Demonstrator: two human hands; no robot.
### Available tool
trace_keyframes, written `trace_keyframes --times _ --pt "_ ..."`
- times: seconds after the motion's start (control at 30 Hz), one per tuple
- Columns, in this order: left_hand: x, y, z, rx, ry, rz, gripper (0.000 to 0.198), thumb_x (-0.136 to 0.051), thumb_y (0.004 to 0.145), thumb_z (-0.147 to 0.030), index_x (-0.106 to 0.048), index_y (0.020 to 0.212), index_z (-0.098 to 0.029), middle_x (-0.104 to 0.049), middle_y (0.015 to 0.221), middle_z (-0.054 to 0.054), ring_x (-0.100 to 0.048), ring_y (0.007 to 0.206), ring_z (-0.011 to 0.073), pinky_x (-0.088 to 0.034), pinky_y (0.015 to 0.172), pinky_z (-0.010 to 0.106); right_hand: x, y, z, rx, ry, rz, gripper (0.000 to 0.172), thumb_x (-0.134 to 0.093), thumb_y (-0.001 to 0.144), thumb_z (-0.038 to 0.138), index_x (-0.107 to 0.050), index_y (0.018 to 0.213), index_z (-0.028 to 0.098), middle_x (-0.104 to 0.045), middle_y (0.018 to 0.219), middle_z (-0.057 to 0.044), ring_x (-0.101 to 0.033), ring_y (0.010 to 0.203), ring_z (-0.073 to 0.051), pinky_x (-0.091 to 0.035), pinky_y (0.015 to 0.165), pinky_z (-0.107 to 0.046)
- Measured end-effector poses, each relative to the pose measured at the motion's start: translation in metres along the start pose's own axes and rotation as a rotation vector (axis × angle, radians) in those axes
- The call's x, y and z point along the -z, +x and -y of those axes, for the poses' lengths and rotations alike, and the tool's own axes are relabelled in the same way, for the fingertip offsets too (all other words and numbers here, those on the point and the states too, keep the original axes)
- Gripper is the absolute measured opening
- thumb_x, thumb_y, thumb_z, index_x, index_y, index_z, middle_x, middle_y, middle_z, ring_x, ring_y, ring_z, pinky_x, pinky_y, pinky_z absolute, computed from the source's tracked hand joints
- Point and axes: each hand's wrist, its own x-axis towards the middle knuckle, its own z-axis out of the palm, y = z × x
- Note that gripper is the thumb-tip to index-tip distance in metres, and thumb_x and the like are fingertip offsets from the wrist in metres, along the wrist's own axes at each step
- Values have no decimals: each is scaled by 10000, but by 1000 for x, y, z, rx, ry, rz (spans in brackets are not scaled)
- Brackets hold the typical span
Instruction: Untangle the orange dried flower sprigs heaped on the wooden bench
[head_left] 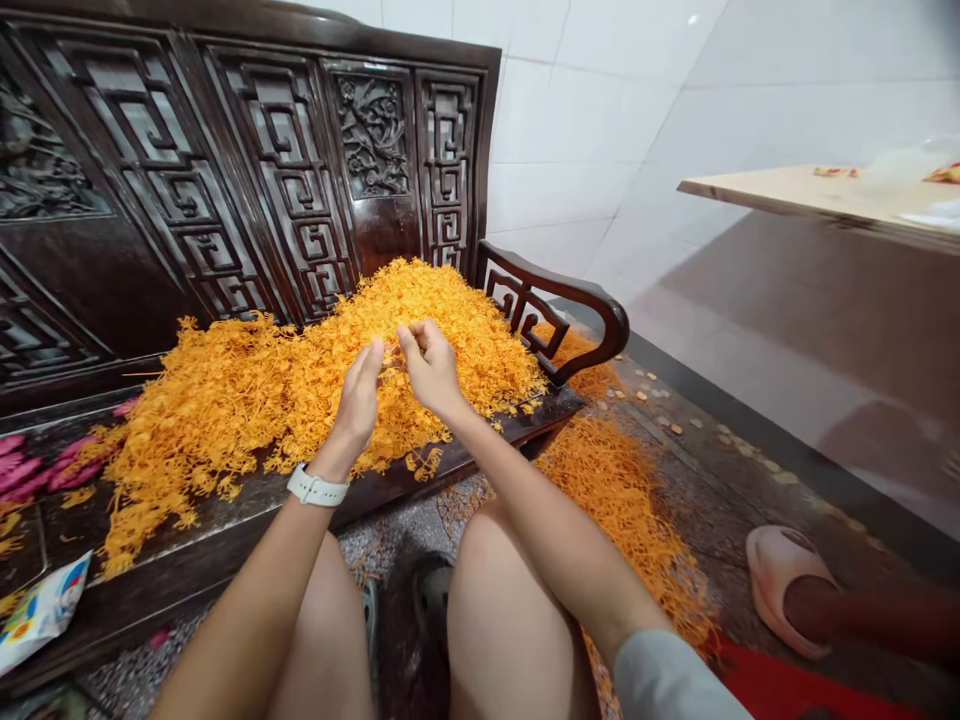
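Note:
A large heap of orange plastic flower-like pieces (247,400) covers the seat of a dark carved wooden bench (450,460). Over the front of this heap, my left hand (358,395), with a white watch (316,488) on its wrist, has its thumb and fingers pressed together. Facing it, my right hand (433,370) is closed with curled fingers and the thumb against them. A small gap separates the two hands. Anything in their fingertips blends into the orange behind, so I cannot make it out.
Orange stringy scraps (615,500) lie on the floor to the right, beyond the armrest (577,300). Pink pieces (45,470) and a printed packet (46,612) rest on the bench at left. A person's foot in a pink slipper (784,590) and a wooden tabletop (825,195) are at right.

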Motion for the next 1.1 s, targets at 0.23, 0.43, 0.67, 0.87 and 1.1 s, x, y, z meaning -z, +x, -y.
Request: trace_keyframes --times 0.23,0.43,0.67,0.87,1.1 --pt "-5 6 -4 92 -261 -84 332 -764 899 -502 -635 1023 -222 -738 1058 92 -711 1004 203 -578 787 316 -7 -1 3 -53 -38 111 418 -496 1017 666 -507 935 256 -586 757 4 -574 691 -155 -457 656 -329" --pt "0 8 -1 169 -322 -22 297 -808 848 -412 -674 1010 -201 -739 984 75 -698 895 185 -524 700 288 -10 -1 0 -59 161 139 487 -520 975 749 -459 925 268 -487 637 52 -455 536 -114 -377 514 -286" --pt "7 10 -7 142 -426 1 239 -772 875 -406 -670 816 -199 -652 788 32 -608 690 141 -470 625 275 -17 3 -7 -50 306 208 439 -611 968 672 -455 1082 279 -535 627 73 -476 502 -107 -379 494 -272" --pt "5 13 -10 146 -453 -113 279 -840 851 -438 -661 861 -224 -596 719 -14 -490 555 97 -394 518 246 -23 2 -3 -65 312 269 455 -607 967 666 -435 1136 280 -541 650 68 -523 541 -125 -418 541 -288" --pt "2 10 -3 143 -393 -192 299 -850 844 -406 -642 902 -199 -631 768 -8 -561 632 98 -459 594 222 -23 0 -4 39 51 50 434 -475 1039 660 -456 888 253 -482 700 37 -485 611 -124 -386 611 -309"
